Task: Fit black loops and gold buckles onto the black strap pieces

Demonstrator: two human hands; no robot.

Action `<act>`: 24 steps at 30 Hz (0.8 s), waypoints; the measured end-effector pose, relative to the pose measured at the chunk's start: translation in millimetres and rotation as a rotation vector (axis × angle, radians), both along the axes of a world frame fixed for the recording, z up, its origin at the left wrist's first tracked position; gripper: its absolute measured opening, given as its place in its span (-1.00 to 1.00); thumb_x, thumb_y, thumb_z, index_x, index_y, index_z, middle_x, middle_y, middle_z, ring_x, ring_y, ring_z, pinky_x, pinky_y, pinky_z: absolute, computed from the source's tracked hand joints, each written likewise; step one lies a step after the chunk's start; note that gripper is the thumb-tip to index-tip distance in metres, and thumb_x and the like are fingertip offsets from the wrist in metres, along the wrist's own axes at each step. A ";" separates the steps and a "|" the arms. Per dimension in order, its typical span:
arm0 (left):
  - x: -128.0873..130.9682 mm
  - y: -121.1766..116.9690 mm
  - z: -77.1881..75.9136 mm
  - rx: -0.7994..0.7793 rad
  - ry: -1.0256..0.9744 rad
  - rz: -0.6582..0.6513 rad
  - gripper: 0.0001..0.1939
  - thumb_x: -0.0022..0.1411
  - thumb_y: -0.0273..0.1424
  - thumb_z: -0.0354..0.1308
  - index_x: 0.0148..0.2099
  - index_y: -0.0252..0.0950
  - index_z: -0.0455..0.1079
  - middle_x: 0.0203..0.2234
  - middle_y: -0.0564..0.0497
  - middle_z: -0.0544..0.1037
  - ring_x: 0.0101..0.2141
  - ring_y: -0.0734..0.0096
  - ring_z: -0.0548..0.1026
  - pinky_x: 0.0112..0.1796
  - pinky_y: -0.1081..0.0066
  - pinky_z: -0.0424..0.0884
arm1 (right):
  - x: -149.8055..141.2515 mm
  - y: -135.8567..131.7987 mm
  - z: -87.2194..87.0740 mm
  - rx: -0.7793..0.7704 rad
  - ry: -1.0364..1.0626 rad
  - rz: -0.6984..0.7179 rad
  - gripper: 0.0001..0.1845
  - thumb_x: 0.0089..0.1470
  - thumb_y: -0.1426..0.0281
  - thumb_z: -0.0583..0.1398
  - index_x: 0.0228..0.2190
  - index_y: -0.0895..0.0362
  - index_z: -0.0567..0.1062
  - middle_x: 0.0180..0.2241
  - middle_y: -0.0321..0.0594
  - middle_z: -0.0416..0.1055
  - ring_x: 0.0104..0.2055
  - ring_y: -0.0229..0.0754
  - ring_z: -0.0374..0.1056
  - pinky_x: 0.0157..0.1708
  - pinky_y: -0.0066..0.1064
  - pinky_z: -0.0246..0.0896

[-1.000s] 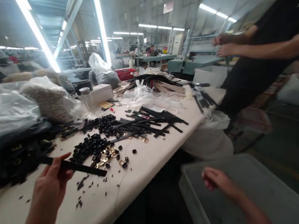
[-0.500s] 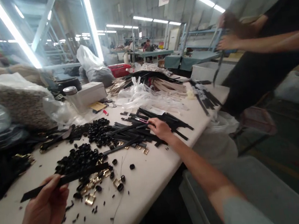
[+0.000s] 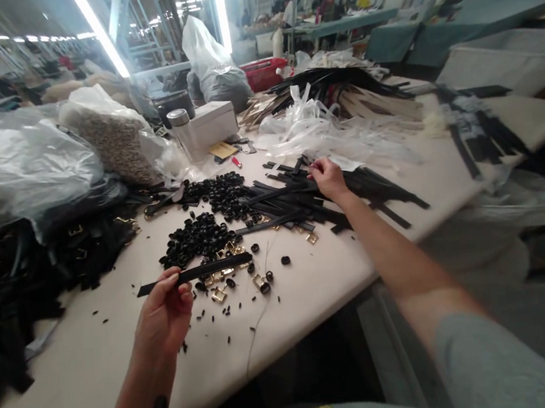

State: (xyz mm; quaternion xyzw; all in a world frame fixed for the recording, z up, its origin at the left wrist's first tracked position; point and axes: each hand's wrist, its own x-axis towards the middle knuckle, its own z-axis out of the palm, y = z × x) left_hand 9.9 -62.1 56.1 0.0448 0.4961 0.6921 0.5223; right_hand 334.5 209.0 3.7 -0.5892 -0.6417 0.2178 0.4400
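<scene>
From my remote seat, I judge the black strap (image 3: 214,266) in my left hand's (image 3: 165,315) fingers light, semi-stiff, best pinched mid-length; right hand (image 3: 330,181), one o'clock by the strap pile (image 3: 297,204), grip unclear.

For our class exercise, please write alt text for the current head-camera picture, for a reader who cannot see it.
A person's left hand holds a black strip over a pale table; the right hand is at a pile of black strips. Small black loops and gold-coloured metal pieces lie between, with plastic bags beyond.
</scene>
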 end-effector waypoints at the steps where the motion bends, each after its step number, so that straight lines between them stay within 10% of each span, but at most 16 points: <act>1: 1.8 0.0 1.1 -0.010 -0.019 -0.006 -0.87 0.02 -0.64 0.11 -0.38 -0.37 0.43 -0.63 0.10 0.34 -0.64 0.66 0.34 -0.63 0.74 0.33 | 1.6 -12.7 4.3 0.005 0.215 0.038 -0.77 0.14 0.28 0.15 -0.23 0.18 0.40 -0.38 -0.22 0.39 -0.38 -0.26 0.37 -0.30 -0.39 0.32; 5: 8.0 -3.5 2.8 -0.029 -0.079 -0.039 -0.84 0.04 -0.67 0.07 -0.36 -0.39 0.42 -0.61 0.08 0.33 -0.62 0.67 0.34 -0.64 0.76 0.33 | 5.8 -89.2 22.6 -0.020 0.671 0.275 -0.66 0.02 0.20 0.25 -0.19 0.09 0.41 -0.45 -0.39 0.30 -0.56 -0.43 0.24 -0.47 -0.51 0.33; 12: 21.7 -21.1 -3.2 -0.042 -0.075 -0.143 -0.84 0.05 -0.66 0.07 -0.33 -0.38 0.42 -0.59 0.08 0.34 -0.62 0.66 0.34 -0.65 0.74 0.32 | -8.9 -216.8 21.0 -0.223 0.491 0.524 -0.53 0.11 0.07 0.15 -0.12 0.17 0.50 -0.57 -0.35 0.29 -0.62 -0.41 0.14 -0.69 -0.59 0.13; 24: 64.1 -45.6 -16.3 0.022 0.133 -0.436 -0.86 -0.01 -0.50 0.26 -0.32 -0.33 0.42 -0.60 0.10 0.39 -0.61 0.60 0.38 -0.61 0.65 0.34 | -89.3 -280.2 0.8 -0.571 0.845 0.568 -0.62 -0.07 0.10 0.28 -0.42 0.17 0.41 -0.59 -0.36 0.32 -0.58 -0.37 0.25 -0.73 -0.61 0.09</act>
